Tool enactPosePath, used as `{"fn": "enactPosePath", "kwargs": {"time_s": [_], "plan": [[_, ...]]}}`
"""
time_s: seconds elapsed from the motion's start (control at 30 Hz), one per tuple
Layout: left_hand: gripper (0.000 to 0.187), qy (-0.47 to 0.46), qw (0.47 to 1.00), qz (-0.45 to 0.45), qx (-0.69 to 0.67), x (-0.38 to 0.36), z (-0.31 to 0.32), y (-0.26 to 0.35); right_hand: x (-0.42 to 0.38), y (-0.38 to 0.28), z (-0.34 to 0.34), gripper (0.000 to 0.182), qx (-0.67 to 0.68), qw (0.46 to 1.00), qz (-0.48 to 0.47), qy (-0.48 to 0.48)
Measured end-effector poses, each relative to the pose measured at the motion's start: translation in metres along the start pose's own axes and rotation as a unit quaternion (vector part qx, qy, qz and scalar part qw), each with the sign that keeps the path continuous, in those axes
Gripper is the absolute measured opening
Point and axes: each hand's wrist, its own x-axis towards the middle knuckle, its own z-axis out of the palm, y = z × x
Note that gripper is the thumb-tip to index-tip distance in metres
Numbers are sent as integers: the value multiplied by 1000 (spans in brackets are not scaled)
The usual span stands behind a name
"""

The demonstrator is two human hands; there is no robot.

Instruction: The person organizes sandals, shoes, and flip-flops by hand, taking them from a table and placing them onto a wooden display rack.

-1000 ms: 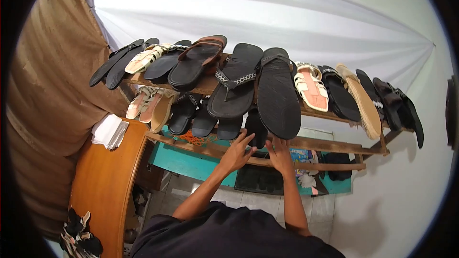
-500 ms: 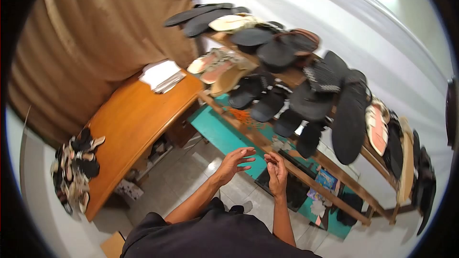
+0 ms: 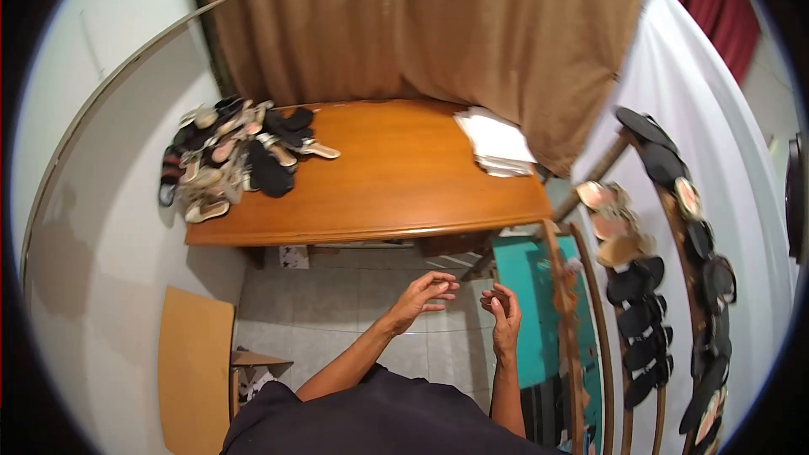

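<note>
My left hand [image 3: 422,297] hovers over the tiled floor in front of the wooden table [image 3: 388,177], its fingers apart and holding nothing. Close by on its right, my right hand [image 3: 504,310] is raised with loosely curled fingers and nothing visible in it. The two hands face each other with a gap between them. A heap of sandals [image 3: 232,152] lies on the table's left end. At its right end rests a stack of white paper [image 3: 495,141]. Sandals in black and light colours [image 3: 636,291] line the wooden rack to the right of my right hand.
A teal board [image 3: 520,303] lies low beside the rack [image 3: 563,320]. A brown curtain [image 3: 421,25] hangs behind the table, and a white cloth [image 3: 687,109] behind the rack. Cardboard [image 3: 195,362] leans at the lower left by the wall.
My view has swung left, from the sandal rack to the table, which is now straight ahead. Both hands stay raised and apart, with nothing taken hold of.
</note>
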Motion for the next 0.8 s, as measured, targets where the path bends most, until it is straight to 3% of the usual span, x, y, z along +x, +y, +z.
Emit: {"fn": "enactPosePath", "kwargs": {"time_s": [0.23,0.43,0.8], "plan": [[46,179,978,107,-13,-86,-143,62,52,24,178,32,34,985,21,-171],[39,322,928,175,-67,-153,-210,67,79,38,294,33,36,939,47,-339],[38,471,851,196,-125,-183,-303,85,129,91,460,39,44,865,90,-492]]}}
